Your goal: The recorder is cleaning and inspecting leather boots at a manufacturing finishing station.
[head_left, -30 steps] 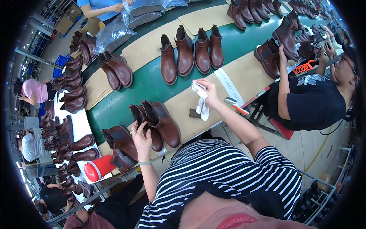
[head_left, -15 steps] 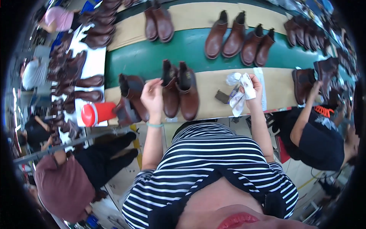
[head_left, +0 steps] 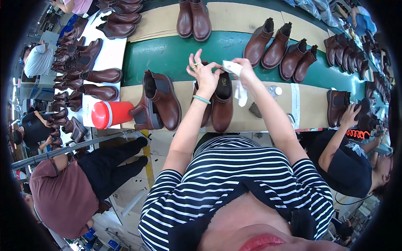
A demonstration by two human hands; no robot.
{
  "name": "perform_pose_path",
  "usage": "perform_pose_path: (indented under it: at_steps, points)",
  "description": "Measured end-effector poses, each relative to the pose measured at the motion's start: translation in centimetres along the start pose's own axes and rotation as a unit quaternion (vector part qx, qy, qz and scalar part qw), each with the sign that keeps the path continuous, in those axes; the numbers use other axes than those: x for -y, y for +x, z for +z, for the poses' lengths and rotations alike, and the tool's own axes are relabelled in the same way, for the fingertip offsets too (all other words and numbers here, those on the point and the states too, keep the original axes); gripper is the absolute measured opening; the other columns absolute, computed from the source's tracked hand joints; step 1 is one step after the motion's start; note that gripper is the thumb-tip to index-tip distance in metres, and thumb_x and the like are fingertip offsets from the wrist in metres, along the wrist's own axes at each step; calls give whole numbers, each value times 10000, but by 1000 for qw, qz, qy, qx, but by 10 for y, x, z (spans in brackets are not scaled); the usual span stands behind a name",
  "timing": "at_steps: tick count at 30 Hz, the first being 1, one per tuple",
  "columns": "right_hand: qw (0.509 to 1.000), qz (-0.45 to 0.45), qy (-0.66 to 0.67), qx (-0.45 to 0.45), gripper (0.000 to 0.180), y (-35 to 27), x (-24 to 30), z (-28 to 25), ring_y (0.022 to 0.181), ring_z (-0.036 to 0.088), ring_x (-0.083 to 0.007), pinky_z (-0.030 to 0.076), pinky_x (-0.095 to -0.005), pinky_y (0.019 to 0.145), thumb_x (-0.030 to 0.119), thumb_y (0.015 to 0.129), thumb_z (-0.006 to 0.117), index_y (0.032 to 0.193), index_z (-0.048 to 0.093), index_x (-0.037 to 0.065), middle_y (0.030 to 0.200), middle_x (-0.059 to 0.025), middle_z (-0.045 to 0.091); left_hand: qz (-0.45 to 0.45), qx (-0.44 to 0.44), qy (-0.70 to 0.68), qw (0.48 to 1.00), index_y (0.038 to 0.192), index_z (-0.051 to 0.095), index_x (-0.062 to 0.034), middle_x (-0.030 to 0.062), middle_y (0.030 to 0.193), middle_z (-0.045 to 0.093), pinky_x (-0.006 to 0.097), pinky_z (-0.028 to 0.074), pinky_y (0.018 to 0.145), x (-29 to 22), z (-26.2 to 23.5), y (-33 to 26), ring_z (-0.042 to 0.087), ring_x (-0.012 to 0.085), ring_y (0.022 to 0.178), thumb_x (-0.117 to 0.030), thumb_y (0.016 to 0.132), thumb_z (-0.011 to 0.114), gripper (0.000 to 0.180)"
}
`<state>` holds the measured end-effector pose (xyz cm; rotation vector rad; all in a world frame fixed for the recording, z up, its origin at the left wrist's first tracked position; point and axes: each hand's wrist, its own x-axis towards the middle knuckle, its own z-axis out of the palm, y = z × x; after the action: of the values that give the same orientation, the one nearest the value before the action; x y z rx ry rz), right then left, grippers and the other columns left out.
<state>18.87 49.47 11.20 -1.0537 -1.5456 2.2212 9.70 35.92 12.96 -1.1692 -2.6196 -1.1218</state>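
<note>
A pair of brown ankle boots stands on the cardboard-covered near edge of the bench, directly in front of me. My left hand (head_left: 205, 77) is over them, its thumb and forefinger pinched at the top edge of the right-hand boot (head_left: 222, 111), other fingers raised. That arm partly covers the left-hand boot (head_left: 207, 115). My right hand (head_left: 246, 72) grips a crumpled white cloth (head_left: 240, 94), which reaches the same boot top and hangs down beside it. Exactly what the left fingertips pinch is too small to make out.
To the left are another boot pair (head_left: 164, 100), one tipped over, and a red jug (head_left: 109, 114). A clear bottle (head_left: 274, 90) and a dark block (head_left: 254, 110) lie right. More boots (head_left: 258, 44) line the far side of the green bench (head_left: 167, 54). A co-worker (head_left: 351, 154) handles boots at right.
Both hands have moved forward and together to the top of the right-hand boot. The right hand has brought the white cloth leftward. My view has shifted slightly.
</note>
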Motion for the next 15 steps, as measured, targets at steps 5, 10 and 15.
perform_pose_path:
  at_steps: [5, 10, 15]
  points:
    - [998, 14, -54, -25, 79, -7, 1, -41, 458, 484, -69, 308, -210, 378, 107, 829, 611, 862, 647, 44, 674, -26, 601, -75, -66, -243, 965, 1070, 610, -101, 156, 1315, 354, 454, 306, 1037, 15, -32, -3, 357, 377, 1235, -62, 637, 793, 471]
    - [953, -172, -230, 99, 122, 27, 61, 25, 607, 573, -99, 454, -253, 534, 109, 749, 710, 827, 671, 25, 737, -42, 654, -30, 19, -186, 982, 996, 628, -3, 155, 1034, 602, 360, 446, 888, 44, -14, 30, 576, 318, 978, -17, 662, 744, 354]
    - [929, -146, -298, 162, 126, 100, 15, 38, 598, 575, -112, 466, -300, 559, 145, 620, 707, 706, 721, 53, 644, -24, 661, -93, 97, -293, 947, 830, 662, 13, 31, 771, 639, 264, 478, 687, 76, 16, 34, 583, 104, 750, 75, 743, 620, 115]
